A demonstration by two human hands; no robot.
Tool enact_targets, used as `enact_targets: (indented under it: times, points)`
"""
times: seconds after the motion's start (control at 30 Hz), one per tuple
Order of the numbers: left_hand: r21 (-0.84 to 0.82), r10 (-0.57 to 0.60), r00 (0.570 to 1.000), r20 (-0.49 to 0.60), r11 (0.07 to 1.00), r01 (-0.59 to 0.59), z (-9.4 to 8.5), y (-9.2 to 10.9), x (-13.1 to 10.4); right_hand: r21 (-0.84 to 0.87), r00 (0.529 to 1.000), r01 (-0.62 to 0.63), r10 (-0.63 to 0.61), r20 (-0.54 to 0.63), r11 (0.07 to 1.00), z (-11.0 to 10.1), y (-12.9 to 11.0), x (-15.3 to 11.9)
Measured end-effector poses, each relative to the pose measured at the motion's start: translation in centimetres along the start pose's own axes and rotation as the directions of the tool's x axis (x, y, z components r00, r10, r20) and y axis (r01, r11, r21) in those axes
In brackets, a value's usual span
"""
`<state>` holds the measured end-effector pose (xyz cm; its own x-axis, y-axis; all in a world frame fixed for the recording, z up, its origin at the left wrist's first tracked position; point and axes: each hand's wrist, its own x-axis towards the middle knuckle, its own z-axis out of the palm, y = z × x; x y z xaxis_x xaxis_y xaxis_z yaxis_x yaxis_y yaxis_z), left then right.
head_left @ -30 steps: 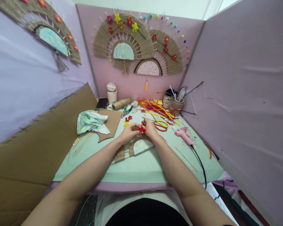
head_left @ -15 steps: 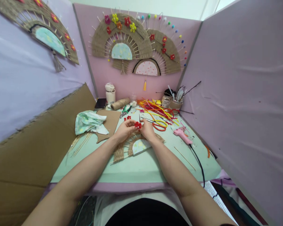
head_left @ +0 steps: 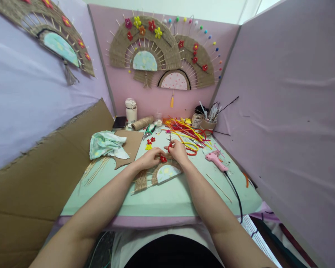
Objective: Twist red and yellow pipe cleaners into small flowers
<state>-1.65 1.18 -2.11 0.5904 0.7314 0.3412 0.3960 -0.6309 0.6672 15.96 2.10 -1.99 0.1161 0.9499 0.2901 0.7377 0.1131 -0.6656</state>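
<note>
Has dropped lower since the earlier frame with the red flower (head_left: 163, 159), near frame centre. Pinches it in the left fingers (head_left: 160, 152); grips small scissors (head_left: 170, 146) in the right fingers (head_left: 174, 143), over the twine fan (head_left: 141, 181). Probably light, soft, crushable; best held by petal edges.

Twine-wrapped fan (head_left: 141, 181) showing rough, matt fibre; its half-round centre (head_left: 167, 173) looking like smooth printed cloth. Glue gun (head_left: 216, 160) showing smooth pink plastic. Cardboard panel (head_left: 53, 156) looking matt, edge ragged. Pipe cleaners (head_left: 184, 128) looking fuzzy. Crumpled cloth (head_left: 106, 144) looking soft, matt.
</note>
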Motion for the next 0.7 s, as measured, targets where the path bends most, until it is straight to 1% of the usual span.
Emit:
enact_targets:
  times: [0.03, 0.13, 0.2, 0.23, 0.33, 0.5, 0.57, 0.63, 0.67, 0.7]
  points:
    - [-0.023, -0.008, 1.0, -0.019, 1.0, 0.007, -0.2, 0.2, 0.0, 0.031, 1.0, 0.014, -0.013, -0.012, 0.999, 0.1, -0.2, -0.1]
    - [-0.104, -0.111, 0.98, -0.166, 0.99, 0.095, -0.5, 1.1, 0.2, 0.141, 0.995, 0.066, -0.055, -0.084, 0.988, 0.5, -0.9, -0.6]
    - [-0.165, -0.138, 0.965, -0.224, 0.981, 0.102, -0.3, 1.5, 0.2, 0.191, 0.991, 0.094, -0.072, -0.116, 0.977, 0.8, -1.4, -0.9]
    - [-0.187, -0.137, 0.963, -0.234, 0.978, 0.094, -0.1, 1.6, 0.2, 0.202, 0.99, 0.1, -0.077, -0.118, 0.974, 0.9, -1.5, -1.1]
    - [-0.212, -0.129, 0.957, -0.26, 0.974, 0.074, 0.8, 1.9, 0.1, 0.203, 0.992, 0.1, -0.081, -0.101, 0.974, 1.1, -1.6, -1.4]
    - [-0.259, -0.171, 0.941, -0.291, 0.961, 0.095, 1.6, 1.9, 0.0, 0.146, 0.996, 0.081, -0.076, -0.037, 0.986, 1.1, -1.3, -1.3]
    - [-0.231, -0.197, 0.921, -0.336, 0.965, 0.122, 1.7, 1.6, 0.1, 0.15, 0.996, 0.086, -0.088, 0.005, 0.985, 1.1, -1.3, -1.3]
    - [-0.21, -0.234, 0.886, -0.399, 0.965, 0.16, 1.7, 1.1, 0.3, 0.187, 0.992, 0.111, -0.12, 0.035, 0.976, 1.2, -1.4, -1.3]
    - [-0.213, -0.246, 0.876, -0.414, 0.962, 0.169, 1.6, 0.9, 0.3, 0.21, 0.989, 0.129, -0.141, 0.041, 0.969, 1.2, -1.4, -1.3]
    - [-0.224, -0.251, 0.877, -0.409, 0.96, 0.169, 1.5, 0.6, 0.4, 0.228, 0.986, 0.148, -0.161, 0.042, 0.962, 1.1, -1.4, -1.2]
